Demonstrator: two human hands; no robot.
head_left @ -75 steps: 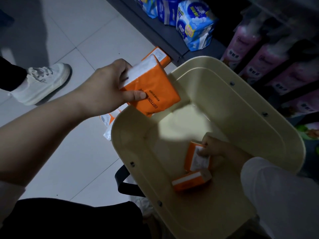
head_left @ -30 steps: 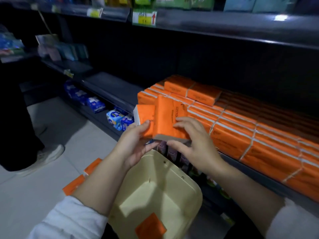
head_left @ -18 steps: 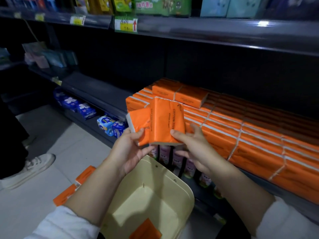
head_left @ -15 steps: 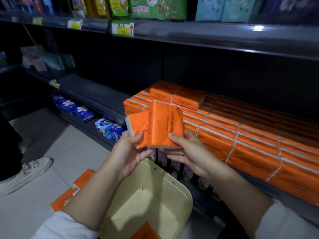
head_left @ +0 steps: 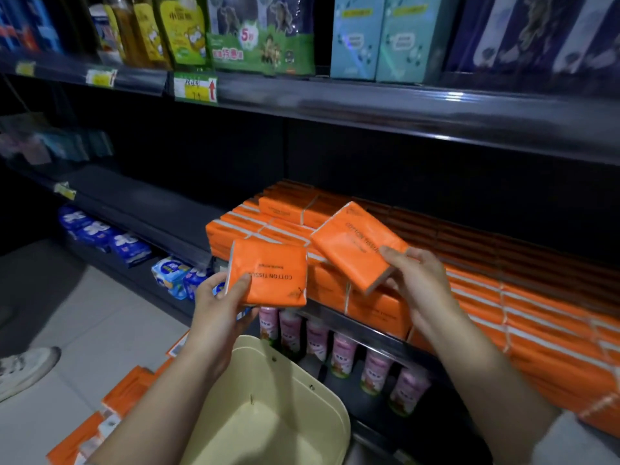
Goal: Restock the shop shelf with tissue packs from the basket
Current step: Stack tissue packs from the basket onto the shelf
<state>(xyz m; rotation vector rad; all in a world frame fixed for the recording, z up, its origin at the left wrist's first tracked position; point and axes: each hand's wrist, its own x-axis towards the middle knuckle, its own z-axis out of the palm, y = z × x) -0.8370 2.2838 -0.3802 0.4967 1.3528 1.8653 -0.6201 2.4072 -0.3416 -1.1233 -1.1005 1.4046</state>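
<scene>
Two tissue packs point(head_left: 270, 276), overlapping before, are now held apart.

grips point(head_left: 218, 313) point(head_left: 419, 286): 2 | held tissue packs point(head_left: 270, 273) point(head_left: 357, 245): 2 | basket point(head_left: 285, 380): 1 | white shoe point(head_left: 23, 367): 1

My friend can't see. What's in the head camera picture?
The left hand holds one orange tissue pack and the right hand holds a second pack, in front of a shelf stacked with matching packs. A cream basket sits below.

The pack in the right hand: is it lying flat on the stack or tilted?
Tilted. The right hand grips the pack at one end, slanted over the shelf stack; whether they touch, cannot tell.
</scene>
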